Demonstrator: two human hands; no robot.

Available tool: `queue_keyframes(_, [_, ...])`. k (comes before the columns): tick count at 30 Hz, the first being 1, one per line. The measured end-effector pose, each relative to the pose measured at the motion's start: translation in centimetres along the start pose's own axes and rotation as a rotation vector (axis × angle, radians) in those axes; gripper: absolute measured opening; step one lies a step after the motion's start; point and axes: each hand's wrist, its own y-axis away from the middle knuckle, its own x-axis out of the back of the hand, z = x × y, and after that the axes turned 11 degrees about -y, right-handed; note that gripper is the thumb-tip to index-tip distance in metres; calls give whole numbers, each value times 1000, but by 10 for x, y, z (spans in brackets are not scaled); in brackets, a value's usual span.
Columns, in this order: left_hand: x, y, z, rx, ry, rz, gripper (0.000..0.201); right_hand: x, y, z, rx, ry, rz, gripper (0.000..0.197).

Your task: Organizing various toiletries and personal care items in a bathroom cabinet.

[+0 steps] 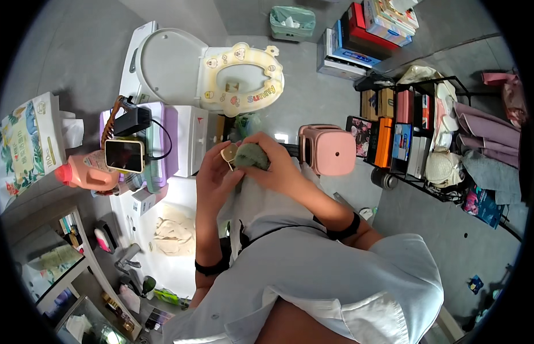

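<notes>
Both my hands are raised together in front of my waist, fingers curled. Within my right hand (277,167) is a rounded grey-green soft-looking bundle (251,156), gripped between thumb and fingers; its exact kind does not show. My left hand (212,176) closes on a small round yellowish piece (229,152) right beside the bundle. A short pale strip hangs below that piece. Whether the two pieces are joined, I cannot tell. A dark band circles each of my forearms.
Ahead is a toilet (169,63) with a yellow child seat (211,97). A pink stool (330,150) stands right of my hands, a loaded black rack (416,135) farther right. At left are a white cabinet (189,137), a phone (124,156) and a washbasin (175,269) holding cloth.
</notes>
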Motion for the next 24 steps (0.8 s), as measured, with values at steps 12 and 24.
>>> queue_keyframes(12, [0,-18,-15,-29,46,-300,41,23,18,-10,-62,45,73,41])
queue_keyframes(24, [-67,-79,10,-33,233,-704,50,92,14,-35,-266,-182,-3,44])
